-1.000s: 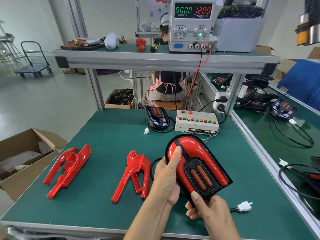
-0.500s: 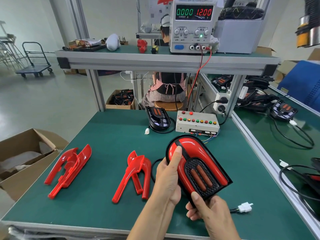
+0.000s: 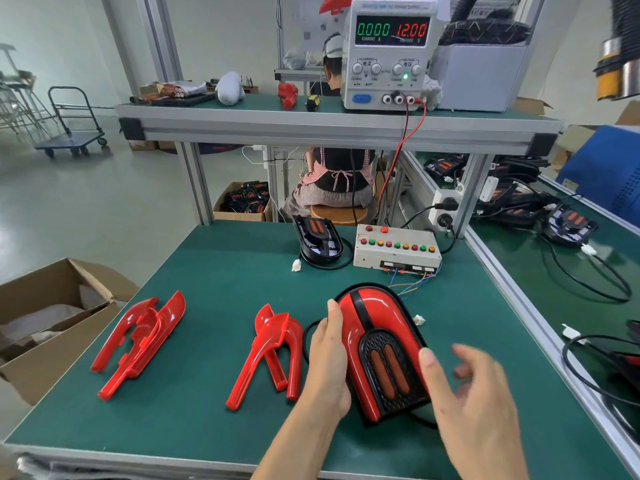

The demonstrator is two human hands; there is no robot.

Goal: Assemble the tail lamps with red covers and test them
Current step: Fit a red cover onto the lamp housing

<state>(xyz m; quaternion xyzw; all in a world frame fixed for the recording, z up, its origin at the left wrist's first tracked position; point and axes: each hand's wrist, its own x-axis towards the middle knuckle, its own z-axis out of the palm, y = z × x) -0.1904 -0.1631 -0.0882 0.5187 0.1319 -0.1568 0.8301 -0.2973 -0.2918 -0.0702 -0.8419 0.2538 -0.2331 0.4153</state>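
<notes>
An assembled tail lamp [image 3: 377,351], black body with a red cover and two amber lenses, is held above the green bench [image 3: 214,271]. My left hand [image 3: 327,362] grips its left edge, thumb lying along the red cover. My right hand [image 3: 464,386] hovers at the lamp's right side with spread, relaxed fingers and holds nothing. The lamp's white connector [image 3: 419,319] shows just beyond it. Spare red covers lie in two stacks, one at the left [image 3: 138,341] and one beside my left hand [image 3: 273,351]. A test box [image 3: 396,251] with coloured buttons sits at the back.
A bare black lamp [image 3: 318,240] with its cable lies left of the test box. The power supply [image 3: 388,53] on the shelf reads 0.000 A and 12.00 V. An open cardboard box [image 3: 52,323] stands at the left. More lamps and cables [image 3: 568,223] crowd the right bench. A person sits behind.
My right hand has let go of the lamp's lower end and moved out to the right, fingers spread. The lamp now rests in my left hand alone and sits slightly more upright.
</notes>
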